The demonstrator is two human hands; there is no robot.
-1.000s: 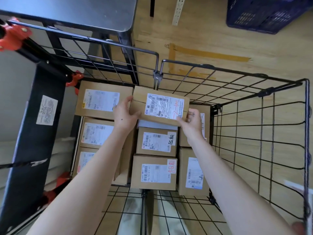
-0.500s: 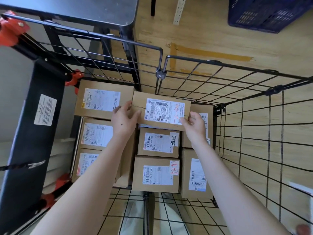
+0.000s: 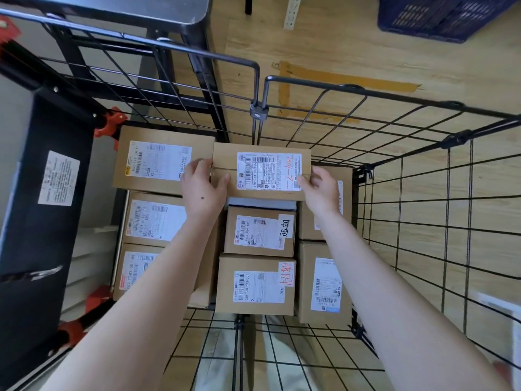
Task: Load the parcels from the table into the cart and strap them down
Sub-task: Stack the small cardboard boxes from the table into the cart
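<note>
Head view: left hand [image 3: 203,190], right hand [image 3: 322,191] fingers [image 3: 197,168] clasp parcel [image 3: 260,172] ends; palms hidden.

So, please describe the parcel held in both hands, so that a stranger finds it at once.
Look inside the black wire cart, at the far end of the middle row of cardboard boxes. The left hand and right hand grip the parcel by its ends. Unlike its neighbours, it has orange handwriting directly on its white label.

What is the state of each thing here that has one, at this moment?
Top parcel: held at both ends, label up.
Left hand: grips its left end.
Right hand: grips its right end.
Loaded parcels: closed, labels up.
Cart: partly filled, nothing strapped over parcels.
</note>
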